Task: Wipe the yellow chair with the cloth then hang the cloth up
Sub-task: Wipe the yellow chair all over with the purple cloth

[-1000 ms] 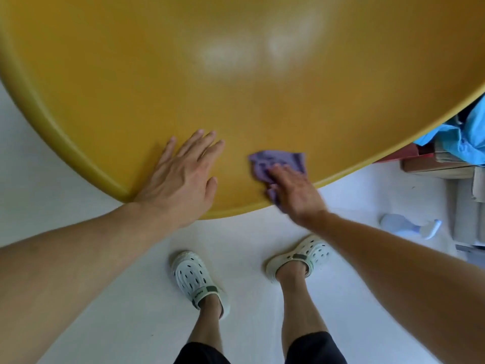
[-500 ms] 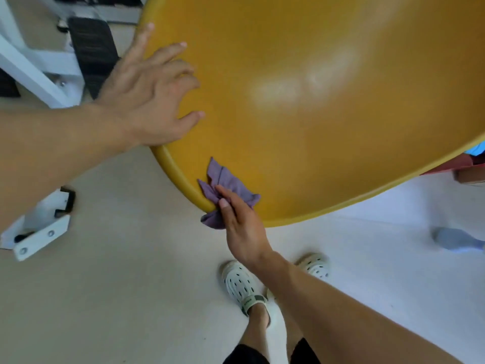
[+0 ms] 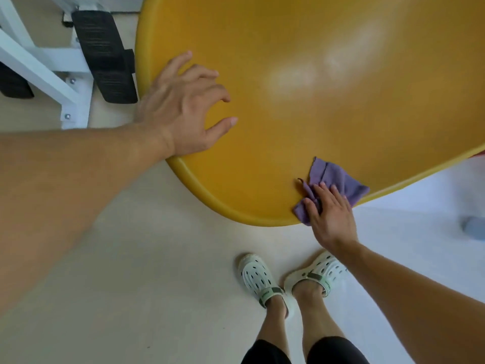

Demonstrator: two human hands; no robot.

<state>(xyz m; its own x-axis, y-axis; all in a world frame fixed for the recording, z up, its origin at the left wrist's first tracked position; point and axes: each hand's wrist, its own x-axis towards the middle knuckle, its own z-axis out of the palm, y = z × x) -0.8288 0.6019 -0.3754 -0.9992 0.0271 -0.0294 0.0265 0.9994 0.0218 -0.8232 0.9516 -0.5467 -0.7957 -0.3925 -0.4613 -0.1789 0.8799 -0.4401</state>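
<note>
The big glossy yellow chair (image 3: 328, 88) fills the upper right of the head view, its rounded rim curving down toward my feet. A crumpled purple cloth (image 3: 333, 179) lies on the chair close to the front rim. My right hand (image 3: 330, 216) presses flat on the cloth's near part, fingers spread over it. My left hand (image 3: 181, 109) rests on the chair's left edge, palm on the rim, fingers apart and slightly curled, holding nothing.
A white metal frame (image 3: 39, 61) with black padded plates (image 3: 105, 56) stands on the floor at upper left, beside the chair. A bluish object (image 3: 473, 228) lies blurred at the right edge. My feet in white clogs (image 3: 259, 281) stand on pale floor under the rim.
My right hand has slid the cloth rightward along the front rim from the chair's left corner. My left hand has come down lower on the left edge. The view has shifted.
</note>
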